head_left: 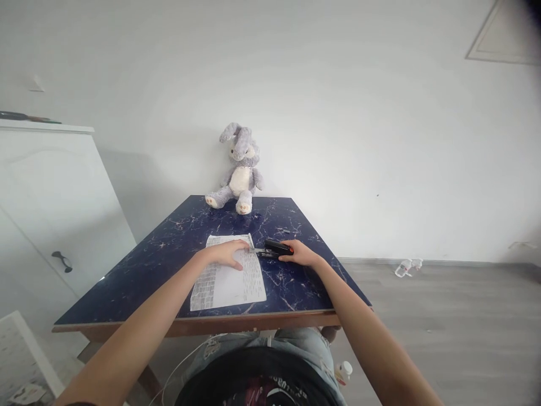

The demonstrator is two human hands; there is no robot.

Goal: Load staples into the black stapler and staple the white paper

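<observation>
A printed sheet of paper (230,285) lies on the dark blue marbled table, with text along its left and right sides. My left hand (226,254) rests on the paper's upper part, thumb apart from the fingers, its fingertips close to the right edge. Around the rear end of a black stapler (273,248) my right hand (299,253) is closed. The stapler lies on its side or nearly so, and its metal front end points left, reaching the paper's edge by my left fingertips. Whether paper sits between its jaws, I cannot tell.
A grey plush rabbit (240,175) sits at the table's back edge against the wall. Behind the stapler lies a small grey strip (287,231). A white cabinet (54,186) stands at left. Clear plastic bottles (408,267) and a white bottle (344,371) are lower, at right.
</observation>
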